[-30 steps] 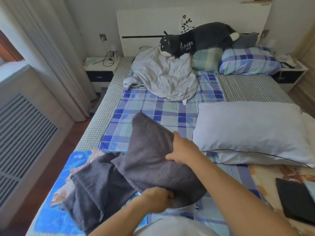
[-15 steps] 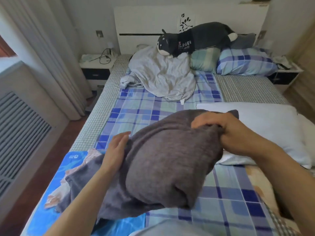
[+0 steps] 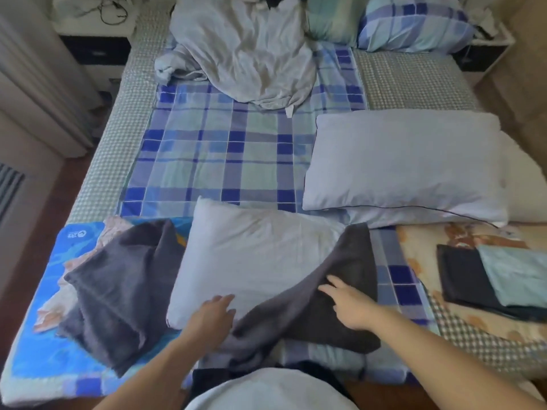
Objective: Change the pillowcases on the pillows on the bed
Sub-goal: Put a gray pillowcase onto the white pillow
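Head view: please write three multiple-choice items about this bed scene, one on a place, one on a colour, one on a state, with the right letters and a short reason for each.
1. Where do the folded cloths lie?
A. at the near right of the bed
B. on the nightstand
C. under the crumpled sheet

2. What colour is the pillowcase lying over the near pillow?
A. white
B. dark grey
C. red

3. How are the two hands?
A. both closed in fists
B. both open, fingers spread
C. both out of view

Answers:
1. A, the dark and the pale blue folded cloths sit at the right, beside the near pillow and below the far pillow.
2. B, the cloth across the pillow's near right corner is dark grey.
3. B, the left hand rests at the pillow's near edge and the right hand lies on the pillowcase, gripping nothing.
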The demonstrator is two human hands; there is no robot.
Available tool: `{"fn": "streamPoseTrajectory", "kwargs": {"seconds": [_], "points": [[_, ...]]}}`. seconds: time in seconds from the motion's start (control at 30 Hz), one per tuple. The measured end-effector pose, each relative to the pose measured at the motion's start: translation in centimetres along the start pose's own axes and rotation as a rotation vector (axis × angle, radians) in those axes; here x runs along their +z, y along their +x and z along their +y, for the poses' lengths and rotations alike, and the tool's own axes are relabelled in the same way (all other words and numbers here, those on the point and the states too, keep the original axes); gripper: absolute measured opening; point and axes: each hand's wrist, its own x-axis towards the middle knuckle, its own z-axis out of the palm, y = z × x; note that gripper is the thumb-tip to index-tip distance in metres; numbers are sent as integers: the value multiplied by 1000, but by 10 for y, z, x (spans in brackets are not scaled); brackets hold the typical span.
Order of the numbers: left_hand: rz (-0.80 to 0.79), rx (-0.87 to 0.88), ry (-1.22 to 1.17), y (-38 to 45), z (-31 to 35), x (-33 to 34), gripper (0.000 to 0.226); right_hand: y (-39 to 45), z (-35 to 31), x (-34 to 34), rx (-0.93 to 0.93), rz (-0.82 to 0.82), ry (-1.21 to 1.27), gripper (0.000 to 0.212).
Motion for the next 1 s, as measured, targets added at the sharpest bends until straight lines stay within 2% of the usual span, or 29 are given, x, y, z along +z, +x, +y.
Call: {"fn": "streamPoseTrajectory", "kwargs": {"seconds": [0.07, 0.2, 0.3, 0.37, 0.43, 0.47, 0.53, 0.6, 0.67, 0.73, 0.8, 0.83, 0.9, 0.93, 1.0], "points": [[43, 30, -53, 10, 8, -1, 43, 9, -10, -6, 9, 65, 21, 71], [28, 146, -204, 36, 42, 13, 34, 32, -27, -25, -37, 214, 24, 78], [66, 125, -251, 51, 66, 21, 48, 53, -22, -35, -27, 150, -70, 82], [-33, 106, -268, 55, 78, 17, 48, 59, -14, -42, -50, 122, -181, 65], [-217, 170, -272, 51, 89, 10, 20, 60, -9, -49, -93, 161, -321, 27], [-280, 238, -217, 46, 95, 8, 11, 59, -6, -52, -111, 193, -373, 19], [-345, 321, -161, 36, 105, 6, 11, 55, -1, -51, -135, 238, -454, 20], [-300, 355, -186, 30, 106, 6, 6, 52, 4, -48, -153, 220, -514, 24], [-261, 413, -232, 30, 103, 8, 28, 51, 3, -47, -158, 179, -497, 21], [-358, 387, -394, 31, 100, 5, 43, 51, -2, -49, -148, 194, -439, 19], [-466, 282, -564, 30, 103, -1, 32, 53, -7, -50, -132, 217, -340, 24], [-451, 211, -661, 33, 104, -3, 24, 55, -6, -50, -131, 208, -286, 27], [-255, 102, -770, 41, 100, 0, 29, 59, -6, -53, -148, 157, -182, 28], [-140, 86, -731, 47, 93, 2, 31, 61, -6, -56, -152, 131, -142, 27], [-71, -22, -488, 59, 71, 1, 23, 69, -7, -60, -118, 80, -64, 28]]}}
